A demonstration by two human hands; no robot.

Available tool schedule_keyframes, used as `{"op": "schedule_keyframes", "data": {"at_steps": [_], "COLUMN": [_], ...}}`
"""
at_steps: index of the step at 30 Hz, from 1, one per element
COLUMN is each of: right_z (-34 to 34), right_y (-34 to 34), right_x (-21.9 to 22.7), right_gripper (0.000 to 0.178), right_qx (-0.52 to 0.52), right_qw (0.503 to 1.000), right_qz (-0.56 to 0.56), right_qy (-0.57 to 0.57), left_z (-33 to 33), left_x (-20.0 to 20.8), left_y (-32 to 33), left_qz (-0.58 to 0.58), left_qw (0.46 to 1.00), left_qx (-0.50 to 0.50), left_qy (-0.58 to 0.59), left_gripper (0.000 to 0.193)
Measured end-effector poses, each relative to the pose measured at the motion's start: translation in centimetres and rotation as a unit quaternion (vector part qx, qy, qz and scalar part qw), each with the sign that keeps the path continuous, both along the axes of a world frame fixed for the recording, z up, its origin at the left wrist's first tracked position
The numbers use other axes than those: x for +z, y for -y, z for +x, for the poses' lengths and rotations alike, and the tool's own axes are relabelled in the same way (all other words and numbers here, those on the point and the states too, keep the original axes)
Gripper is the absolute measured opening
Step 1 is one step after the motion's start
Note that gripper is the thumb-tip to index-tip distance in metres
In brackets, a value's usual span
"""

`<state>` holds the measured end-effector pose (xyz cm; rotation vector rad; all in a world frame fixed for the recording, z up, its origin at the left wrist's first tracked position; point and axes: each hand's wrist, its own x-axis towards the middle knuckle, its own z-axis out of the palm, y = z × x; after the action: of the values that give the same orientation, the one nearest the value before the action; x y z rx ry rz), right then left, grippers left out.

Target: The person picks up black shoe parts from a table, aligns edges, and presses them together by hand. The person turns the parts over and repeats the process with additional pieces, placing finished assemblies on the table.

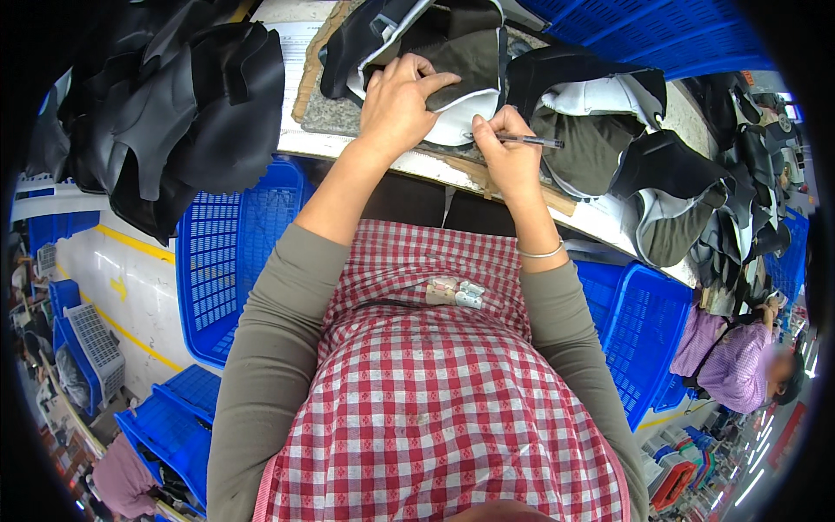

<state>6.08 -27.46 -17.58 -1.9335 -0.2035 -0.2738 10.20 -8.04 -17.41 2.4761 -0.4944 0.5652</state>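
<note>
A shoe upper of black material, with dark olive lining and white backing, lies on a grey stone slab at the bench's front edge. My left hand grips its lining, fingers bent and thumb stretched to the right. In my right hand is a dark pen, pinched between thumb and fingers. Its tip is at the white backing, close to the lower edge. I cannot tell whether the tip touches. Part of the upper runs out of view at the top.
Black cut pieces are heaped at left. More olive-lined uppers line the bench to the right. Blue baskets stand below, left and right; another blue crate is beyond the bench. A person in a checked shirt is at far right.
</note>
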Motion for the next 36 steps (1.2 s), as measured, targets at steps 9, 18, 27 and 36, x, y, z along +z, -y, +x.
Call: {"op": "schedule_keyframes", "data": {"at_steps": [9, 18, 27, 36], "right_z": [-1.4, -1.4, -1.7, -2.1], "right_y": [1.0, 0.9, 1.1, 2.1], "right_x": [0.7, 0.4, 0.2, 0.0], "right_gripper": [0.021, 0.049, 0.040, 0.039], "right_qx": [-0.013, 0.098, 0.114, 0.121], "right_qw": [0.990, 0.986, 0.987, 0.984], "right_qz": [0.141, 0.120, 0.105, 0.132], "right_qy": [0.010, 0.067, 0.034, 0.022], "left_z": [1.8, -5.8, -15.1, -5.1], "left_x": [0.1, 0.2, -5.9, 13.8], "left_y": [2.0, -5.5, -15.8, -16.8], "left_qz": [0.024, -0.195, -0.739, -0.433], "left_qw": [0.999, 0.976, 0.627, 0.837], "left_qx": [0.011, -0.058, 0.220, 0.178], "left_qy": [-0.018, 0.083, -0.112, 0.283], "left_gripper": [0.043, 0.047, 0.060, 0.011]}}
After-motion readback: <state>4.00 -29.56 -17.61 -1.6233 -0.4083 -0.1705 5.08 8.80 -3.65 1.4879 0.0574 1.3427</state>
